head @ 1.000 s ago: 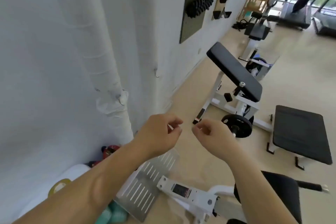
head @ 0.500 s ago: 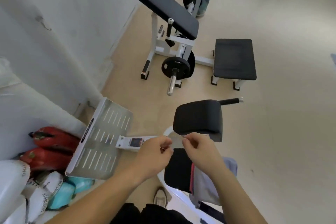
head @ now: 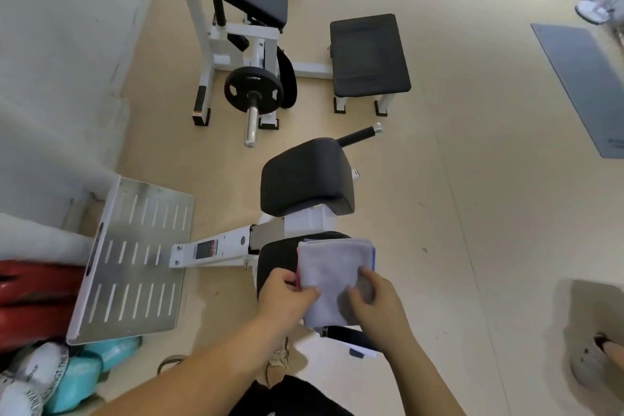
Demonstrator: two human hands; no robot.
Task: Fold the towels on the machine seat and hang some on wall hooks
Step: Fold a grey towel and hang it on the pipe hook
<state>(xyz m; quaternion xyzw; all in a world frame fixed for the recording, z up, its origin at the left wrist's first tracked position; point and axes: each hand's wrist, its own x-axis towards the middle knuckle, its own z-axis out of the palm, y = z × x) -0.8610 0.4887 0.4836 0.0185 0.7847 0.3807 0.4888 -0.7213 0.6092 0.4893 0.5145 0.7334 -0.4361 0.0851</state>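
Towel: a folded grey towel (head: 334,267) tops a small stack on the black machine seat (head: 273,257), with pink and blue edges showing beneath.
Left hand (head: 287,297): thumb and fingers pinch the towel's left edge.
Right hand (head: 374,297): curled fingers grip its near right corner.
Progress: folding looks mostly done. Hanging remains, and no wall hooks are in view.
Around: a metal footplate (head: 135,257) lies to the left.

Soft matt grey cloth towel (head: 332,275), black padded leatherette seat (head: 275,255), brushed slotted metal footplate (head: 135,260), smooth beige floor (head: 472,179)
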